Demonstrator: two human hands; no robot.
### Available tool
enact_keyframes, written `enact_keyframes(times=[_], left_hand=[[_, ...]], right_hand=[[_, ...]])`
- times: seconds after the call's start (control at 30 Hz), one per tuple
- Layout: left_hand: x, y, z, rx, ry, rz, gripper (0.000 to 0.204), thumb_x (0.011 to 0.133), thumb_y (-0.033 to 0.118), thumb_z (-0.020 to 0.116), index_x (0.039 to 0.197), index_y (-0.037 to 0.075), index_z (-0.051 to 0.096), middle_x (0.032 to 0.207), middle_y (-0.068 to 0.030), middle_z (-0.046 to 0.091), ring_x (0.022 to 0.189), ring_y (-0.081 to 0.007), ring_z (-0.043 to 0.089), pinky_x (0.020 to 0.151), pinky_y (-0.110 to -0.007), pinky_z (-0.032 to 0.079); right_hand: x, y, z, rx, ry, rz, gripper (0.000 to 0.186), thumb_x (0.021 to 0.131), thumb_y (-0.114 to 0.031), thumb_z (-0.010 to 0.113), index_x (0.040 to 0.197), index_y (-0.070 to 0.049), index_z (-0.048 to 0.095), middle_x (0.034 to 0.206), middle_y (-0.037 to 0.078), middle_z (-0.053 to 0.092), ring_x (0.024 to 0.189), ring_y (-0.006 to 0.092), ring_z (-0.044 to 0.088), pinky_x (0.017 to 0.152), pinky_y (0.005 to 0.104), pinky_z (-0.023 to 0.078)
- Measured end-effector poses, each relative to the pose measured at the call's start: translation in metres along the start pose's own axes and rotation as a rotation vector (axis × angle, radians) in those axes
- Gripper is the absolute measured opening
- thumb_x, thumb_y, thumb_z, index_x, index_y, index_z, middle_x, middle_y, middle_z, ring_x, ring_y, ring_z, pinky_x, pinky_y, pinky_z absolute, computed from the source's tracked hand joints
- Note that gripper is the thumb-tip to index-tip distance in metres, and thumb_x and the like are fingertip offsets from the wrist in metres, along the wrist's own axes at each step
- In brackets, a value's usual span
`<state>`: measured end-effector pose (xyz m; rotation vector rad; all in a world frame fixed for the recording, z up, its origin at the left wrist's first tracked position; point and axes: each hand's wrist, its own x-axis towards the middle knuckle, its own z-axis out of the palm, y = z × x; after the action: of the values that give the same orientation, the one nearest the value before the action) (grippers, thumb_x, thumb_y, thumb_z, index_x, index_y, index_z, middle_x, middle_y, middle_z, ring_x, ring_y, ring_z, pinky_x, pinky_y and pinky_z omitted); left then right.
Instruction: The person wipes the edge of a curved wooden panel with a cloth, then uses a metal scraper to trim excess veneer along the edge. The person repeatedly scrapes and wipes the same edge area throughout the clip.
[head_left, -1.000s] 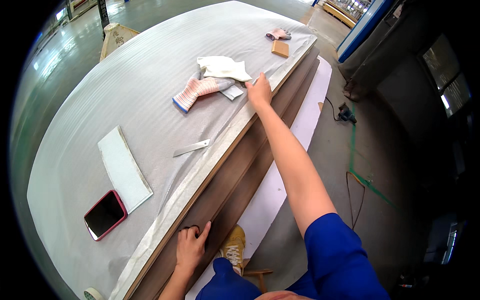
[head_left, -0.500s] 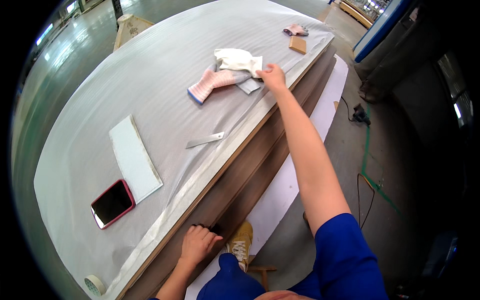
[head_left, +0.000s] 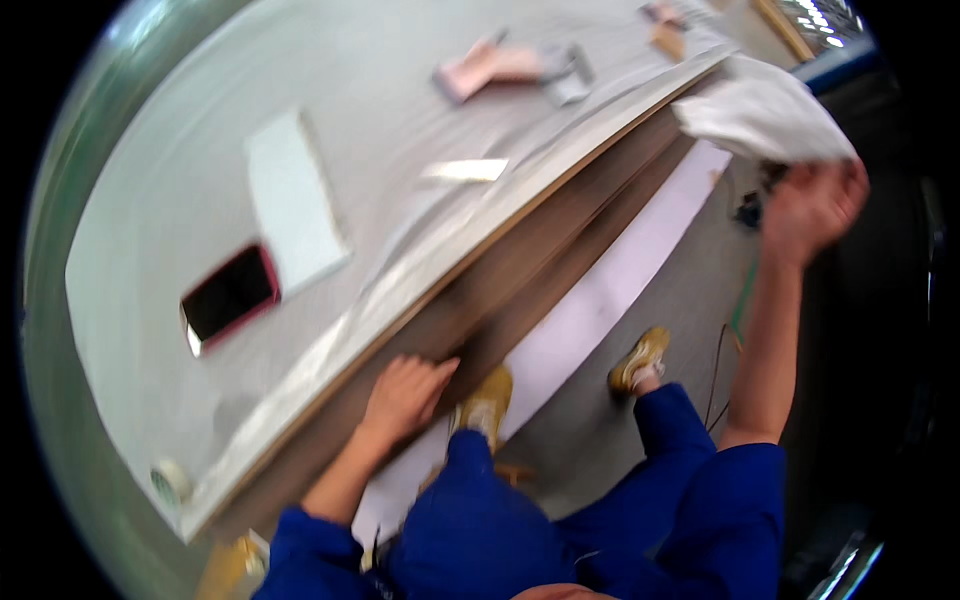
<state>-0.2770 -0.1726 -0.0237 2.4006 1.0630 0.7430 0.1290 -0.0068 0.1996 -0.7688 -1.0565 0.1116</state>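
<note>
Out to the right, past the table's edge, my right hand [head_left: 815, 205] is closed on a white cloth [head_left: 765, 110], which spreads out blurred in the air. My left hand [head_left: 405, 398] rests against the brown side of the stacked boards [head_left: 520, 260], fingers bent a little and thumb apart, with nothing seen in it. Across the film-covered top lie a pink and grey glove [head_left: 495, 68], a flat metal blade [head_left: 468, 170], a pale rectangular strip [head_left: 295, 205] and a phone in a red case [head_left: 230, 298].
A tape roll [head_left: 170, 482] sits at the near left corner. Farther off are a small brown block [head_left: 667, 40] and another glove [head_left: 662, 13]. A white sheet [head_left: 610, 275] sticks out below the boards. My yellow shoes [head_left: 640, 358] show beneath; a cable [head_left: 718, 375] lies on the floor.
My right hand has lifted the white cloth off the pile beside the glove and swung it right, beyond the table's edge. The view has shifted; my left hand stays at the boards.
</note>
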Motion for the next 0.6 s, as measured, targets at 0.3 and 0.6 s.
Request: enact_keyframes(times=[0.3, 0.6], left_hand=[[-0.020, 0.024, -0.001, -0.157, 0.013, 0.006, 0.042, 0.072, -0.001, 0.069, 0.114, 0.006, 0.068, 0.083, -0.0046, 0.065, 0.075, -0.0212, 0.061, 0.068, -0.035, 0.047], [0.092, 0.074, 0.005, -0.840, -0.289, -0.062, 0.082, 0.075, 0.039, 0.080, 0.139, 0.002, 0.045, 0.140, -0.0186, 0.050, 0.132, -0.0351, 0.046, 0.111, -0.045, 0.033]], right_hand=[[-0.218, -0.060, -0.029, -0.274, -0.650, 1.021, 0.014, 0.093, -0.002, 0.062, 0.107, -0.001, 0.060, 0.098, 0.001, 0.063, 0.090, 0.0066, 0.059, 0.077, 0.0223, 0.048], [-0.166, -0.119, -0.024, -0.352, -1.173, 0.840, 0.023, 0.086, -0.019, 0.063, 0.097, 0.000, 0.068, 0.088, 0.018, 0.070, 0.086, 0.0350, 0.068, 0.077, 0.0411, 0.053]])
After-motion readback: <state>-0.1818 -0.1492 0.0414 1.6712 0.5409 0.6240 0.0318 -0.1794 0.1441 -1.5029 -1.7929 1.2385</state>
